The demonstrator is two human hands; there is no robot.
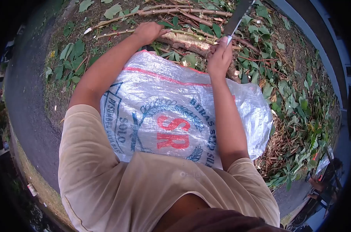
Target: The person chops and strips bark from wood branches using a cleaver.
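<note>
My right hand [220, 58] is closed around the pale handle of a machete [239, 19], whose long dark blade points up and away to the right. My left hand [147, 33] grips a thin green branch [192, 35] lying across a thick log [185, 41]. The log's upper side is worn to pale, chipped wood, with brown bark below. Between my arms a white woven sack [167, 89] with red and dark blue print covers my lap; its far edge lies by the log.
Long bare branches [164, 11] lie beyond the log. Cut leaves [291, 100] and twigs heap up on the right; more leaves [73, 54] lie at left. A paved road [28, 89] runs along the left, and a pale concrete edge [318, 42] along the right.
</note>
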